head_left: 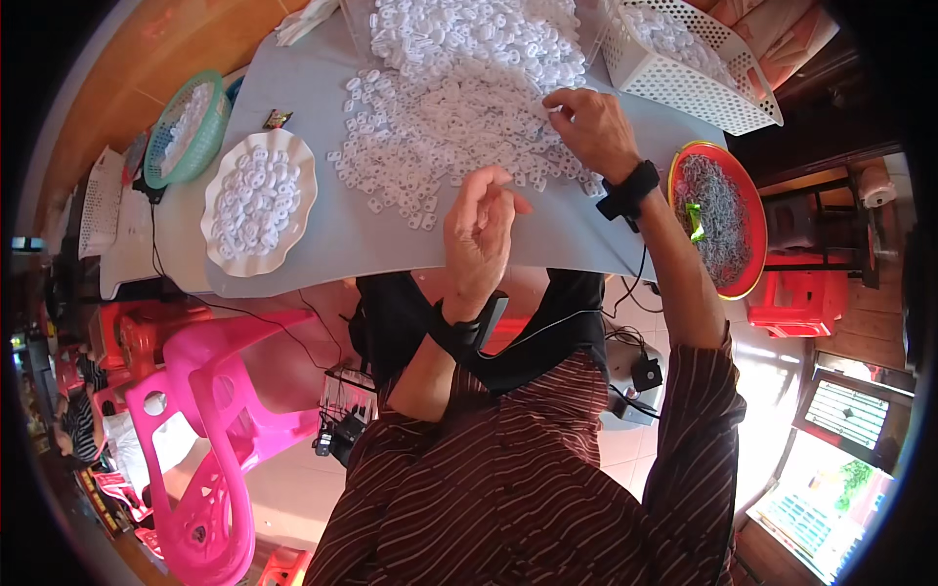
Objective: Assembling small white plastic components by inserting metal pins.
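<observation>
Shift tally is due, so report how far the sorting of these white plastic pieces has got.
Done: the white scalloped plate and the green basket already hold white pieces. In hand: the right hand picks at the edge of the big pile of white pieces, while the left hand is raised with curled fingers. Left: most of that pile, still loose on the grey table.

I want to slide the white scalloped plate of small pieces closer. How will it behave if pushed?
The white scalloped plate looks thin and light, so it would probably slide easily on the grey cloth. Its white pieces are heaped loosely, so a jerk might spill some.
</observation>
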A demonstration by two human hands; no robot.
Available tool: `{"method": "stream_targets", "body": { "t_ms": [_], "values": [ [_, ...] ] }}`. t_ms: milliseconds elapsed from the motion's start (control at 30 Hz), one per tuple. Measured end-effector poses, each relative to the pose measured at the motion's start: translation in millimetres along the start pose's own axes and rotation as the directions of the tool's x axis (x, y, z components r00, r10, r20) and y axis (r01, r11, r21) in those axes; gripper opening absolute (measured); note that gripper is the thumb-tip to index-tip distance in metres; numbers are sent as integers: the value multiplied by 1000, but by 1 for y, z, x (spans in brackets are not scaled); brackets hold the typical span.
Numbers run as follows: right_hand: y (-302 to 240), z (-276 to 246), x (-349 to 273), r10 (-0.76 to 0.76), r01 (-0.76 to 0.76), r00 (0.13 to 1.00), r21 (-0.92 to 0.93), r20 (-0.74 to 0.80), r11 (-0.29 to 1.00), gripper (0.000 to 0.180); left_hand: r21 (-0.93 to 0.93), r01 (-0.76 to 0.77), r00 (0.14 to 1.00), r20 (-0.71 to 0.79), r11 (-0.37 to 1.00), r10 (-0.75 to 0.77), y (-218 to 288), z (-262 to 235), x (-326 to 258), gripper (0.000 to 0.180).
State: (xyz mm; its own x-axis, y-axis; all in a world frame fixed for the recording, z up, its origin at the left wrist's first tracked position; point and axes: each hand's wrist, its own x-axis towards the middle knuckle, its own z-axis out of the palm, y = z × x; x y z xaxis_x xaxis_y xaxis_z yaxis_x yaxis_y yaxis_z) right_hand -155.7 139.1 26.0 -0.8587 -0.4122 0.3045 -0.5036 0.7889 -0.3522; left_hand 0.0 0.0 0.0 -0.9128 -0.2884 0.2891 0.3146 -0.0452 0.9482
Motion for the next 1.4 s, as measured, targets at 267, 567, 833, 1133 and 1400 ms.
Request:
{"method": "stream_targets", "body": {
  "t_ms": [267,567,833,1133,1400],
  "values": [
    [1,-12,0,78,-58,994,227,-77,972,18,-2,48,999,-8,999,-48,2,1,-2,16],
    [-12,-5,-5,68,-69,992,3,104,998,16,-22,-6,1000,-24,1000,5,-6,3,-3,18],
    [-3,-14,-3,73,-76,997,181,23,981,16,57,21,1000,-9,998,-21,3,4,-1,17],
    [-5,-18,-14,153,-126,986,292,-71,948,15,180,-17,999,40,984,10,-2,4,-2,13],
    [-17,-34,-29,175,-245,969,569,176,785,14,95,-40,999,11,995,39,0,8,-1,8]
  ]
}}
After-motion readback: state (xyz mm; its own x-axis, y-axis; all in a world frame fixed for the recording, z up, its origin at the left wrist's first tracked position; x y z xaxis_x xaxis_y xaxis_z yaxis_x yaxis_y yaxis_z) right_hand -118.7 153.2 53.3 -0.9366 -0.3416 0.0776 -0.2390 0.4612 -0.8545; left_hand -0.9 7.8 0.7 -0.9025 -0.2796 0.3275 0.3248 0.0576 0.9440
